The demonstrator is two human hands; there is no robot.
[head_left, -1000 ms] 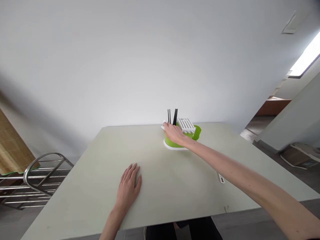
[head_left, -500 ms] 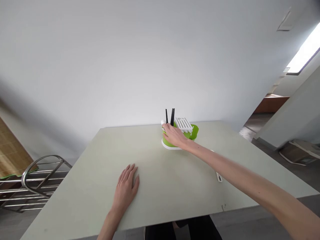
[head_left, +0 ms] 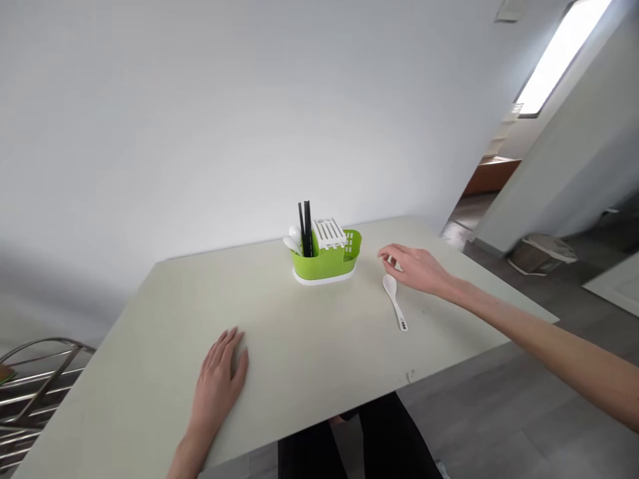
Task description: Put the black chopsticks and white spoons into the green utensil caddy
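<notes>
A green cutlery holder (head_left: 325, 260) on a white base stands at the far middle of the pale table (head_left: 309, 332). It holds black chopsticks (head_left: 305, 228), white spoons (head_left: 293, 239) and a white slotted insert (head_left: 329, 233). A white spoon (head_left: 394, 301) lies on the table to its right. My right hand (head_left: 417, 268) hovers just above and right of that spoon's bowl, fingers loosely curled and apart, holding nothing. My left hand (head_left: 219, 372) lies flat on the table near the front left, fingers stretched out.
A metal rack (head_left: 34, 372) stands at the lower left beside the table. A plain white wall rises behind. At the right a grey floor leads past a partition wall (head_left: 559, 166) to a passage.
My right hand has left the green holder and moved right to hover by the loose white spoon. White spoons now show in the holder. The view has swung right. My left hand stays flat.
</notes>
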